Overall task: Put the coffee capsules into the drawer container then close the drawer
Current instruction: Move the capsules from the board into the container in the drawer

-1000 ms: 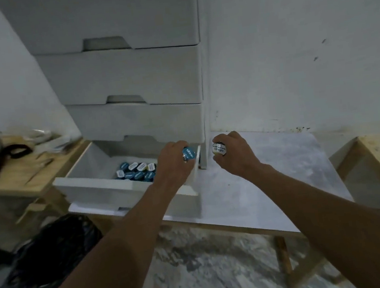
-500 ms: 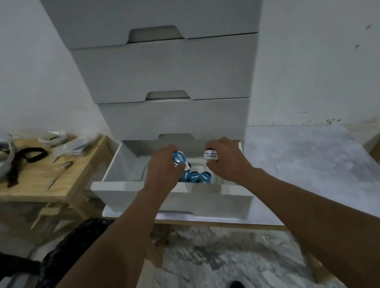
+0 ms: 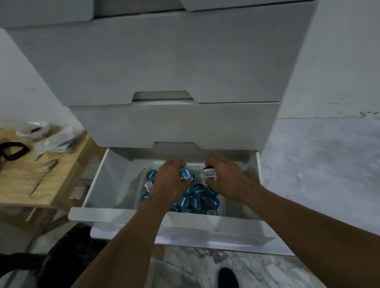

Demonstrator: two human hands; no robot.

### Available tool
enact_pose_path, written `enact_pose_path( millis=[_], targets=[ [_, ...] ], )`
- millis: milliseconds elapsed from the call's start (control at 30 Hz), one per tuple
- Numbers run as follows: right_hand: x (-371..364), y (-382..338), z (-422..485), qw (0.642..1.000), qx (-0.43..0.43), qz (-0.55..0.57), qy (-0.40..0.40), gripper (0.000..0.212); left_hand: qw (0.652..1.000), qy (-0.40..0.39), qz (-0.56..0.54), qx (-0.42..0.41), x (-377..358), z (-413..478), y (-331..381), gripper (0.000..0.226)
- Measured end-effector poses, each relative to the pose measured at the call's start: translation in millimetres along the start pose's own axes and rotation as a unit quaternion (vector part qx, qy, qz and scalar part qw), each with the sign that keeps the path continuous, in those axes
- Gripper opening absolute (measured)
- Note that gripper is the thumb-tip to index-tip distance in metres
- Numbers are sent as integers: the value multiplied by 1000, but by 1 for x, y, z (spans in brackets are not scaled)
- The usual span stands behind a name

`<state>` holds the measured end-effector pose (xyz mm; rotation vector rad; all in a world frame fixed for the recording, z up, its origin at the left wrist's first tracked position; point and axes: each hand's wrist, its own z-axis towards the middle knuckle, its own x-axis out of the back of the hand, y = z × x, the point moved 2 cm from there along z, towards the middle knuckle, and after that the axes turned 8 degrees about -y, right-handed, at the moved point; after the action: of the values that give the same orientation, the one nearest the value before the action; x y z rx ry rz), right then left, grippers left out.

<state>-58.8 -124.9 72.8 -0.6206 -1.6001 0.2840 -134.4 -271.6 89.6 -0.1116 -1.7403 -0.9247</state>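
Observation:
The bottom drawer of a white drawer unit stands pulled open. Inside it lies a clear container with several blue-lidded coffee capsules piled in it. My left hand hovers over the pile and grips a blue-lidded capsule. Just to the right, my right hand grips a white-lidded capsule. Both hands are above the container, inside the drawer's opening.
A wooden side table at the left carries a metal tool, a black strap and papers. A grey marbled tabletop extends to the right of the unit. Dark bags lie on the floor, with my shoe below.
My view has shifted closer and centred on the drawer. Both hands, each with its capsule, have moved from the drawer's right edge to above the container's pile.

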Motion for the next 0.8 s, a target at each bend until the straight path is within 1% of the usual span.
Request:
enact_pose_path(
  millis=[67, 200, 367, 500, 600, 700, 800],
  targets=[
    [-5, 8, 8, 1000, -7, 2, -18, 37, 1000, -18, 10, -4, -7, 11, -6, 39],
    [-15, 21, 15, 999, -18, 18, -24, 42, 998, -49, 25, -13, -16, 27, -13, 40],
    [-17, 27, 22, 999, -33, 18, -18, 47, 994, -98, 16, -49, -23, 41, -21, 51],
    [-21, 25, 22, 998, -45, 20, -25, 43, 990, -112, -2, -83, -23, 48, -25, 44],
    [-23, 24, 22, 999, -48, 18, -17, 40, 987, -122, 0, -103, -27, 50, -30, 44],
    [-26, 20, 21, 998, -55, 18, -7, 43, 983, -134, -4, -128, -31, 52, -32, 44],
    [-29, 20, 21, 997, -71, 14, -3, 43, 981, -139, -8, -134, -34, 56, -34, 45]
  ],
)
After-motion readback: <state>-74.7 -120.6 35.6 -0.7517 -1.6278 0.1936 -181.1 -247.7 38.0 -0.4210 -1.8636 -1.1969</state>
